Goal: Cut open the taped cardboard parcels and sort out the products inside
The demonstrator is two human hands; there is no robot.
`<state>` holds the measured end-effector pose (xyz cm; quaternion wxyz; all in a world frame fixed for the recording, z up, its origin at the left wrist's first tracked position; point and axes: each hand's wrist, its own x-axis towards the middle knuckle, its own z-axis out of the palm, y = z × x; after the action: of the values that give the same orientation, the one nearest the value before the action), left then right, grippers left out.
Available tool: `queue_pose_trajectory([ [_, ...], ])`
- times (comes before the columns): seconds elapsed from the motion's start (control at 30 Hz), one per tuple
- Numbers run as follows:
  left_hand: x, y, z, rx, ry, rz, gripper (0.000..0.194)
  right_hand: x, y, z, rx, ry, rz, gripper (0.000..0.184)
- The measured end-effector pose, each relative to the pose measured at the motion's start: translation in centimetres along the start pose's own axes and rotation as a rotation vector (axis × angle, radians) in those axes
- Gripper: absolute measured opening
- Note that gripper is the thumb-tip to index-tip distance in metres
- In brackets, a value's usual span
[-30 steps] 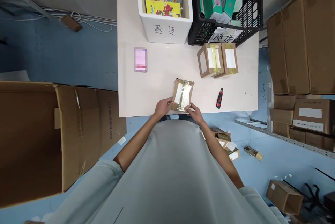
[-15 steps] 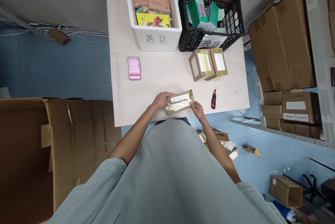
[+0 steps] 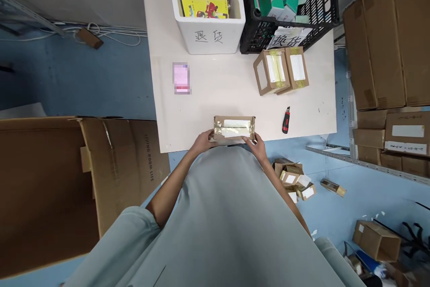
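Note:
A small cardboard box, sealed with shiny tape and bearing a white label, is held level at the front edge of the white table. My left hand grips its left end, and my right hand grips its lower right corner. Both hands are closed on it, with some fingers hidden beneath. To the right lies a red and black utility knife. Behind that, two taped cardboard boxes stand side by side. A blurred pink item rests at the table's left.
At the back stand a white bin of booklets and a black crate with green boxes. A large open carton is at the left. Shelving with cartons lines the right. Opened boxes lie on the blue floor.
The small box has turned from slanted to nearly straight, its taped face towards me. My right hand has shifted to its lower right corner. The whole view has moved slightly.

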<state>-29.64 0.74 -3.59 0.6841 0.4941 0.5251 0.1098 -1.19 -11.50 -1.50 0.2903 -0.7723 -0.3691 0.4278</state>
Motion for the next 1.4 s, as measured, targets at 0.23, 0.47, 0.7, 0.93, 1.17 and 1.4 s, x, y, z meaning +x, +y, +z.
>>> queue_pose_trajectory([
  [0.23, 1.6, 1.0, -2.6, -0.034, 0.171, 0.091, 0.046, 0.9, -1.5, 0.1, 0.120, 0.051, -0.016, 0.093],
  [0.47, 2.0, 0.7, -2.0, 0.015, 0.188, 0.041, 0.045, 3.6, 0.1, 0.3, 0.140, -0.009, 0.023, 0.099],
  [0.7, -0.5, -1.8, -1.3, -0.036, 0.162, -0.073, 0.079, 0.4, 4.7, 1.6, 0.192, -0.046, 0.144, 0.087],
  [0.93, -0.1, -0.9, -0.9, -0.037, 0.252, -0.040, 0.078, 0.1, 4.5, 1.5, 0.227, -0.063, 0.030, 0.090],
  [1.17, 0.5, 2.8, -0.8, -0.112, 0.284, 0.147, 0.081, 3.1, -0.2, -3.0, 0.241, 0.003, -0.120, 0.083],
  [1.4, 1.3, 3.1, 1.7, -0.138, 0.285, 0.167, 0.074, 4.4, -1.1, -2.3, 0.087, 0.035, -0.104, 0.074],
])
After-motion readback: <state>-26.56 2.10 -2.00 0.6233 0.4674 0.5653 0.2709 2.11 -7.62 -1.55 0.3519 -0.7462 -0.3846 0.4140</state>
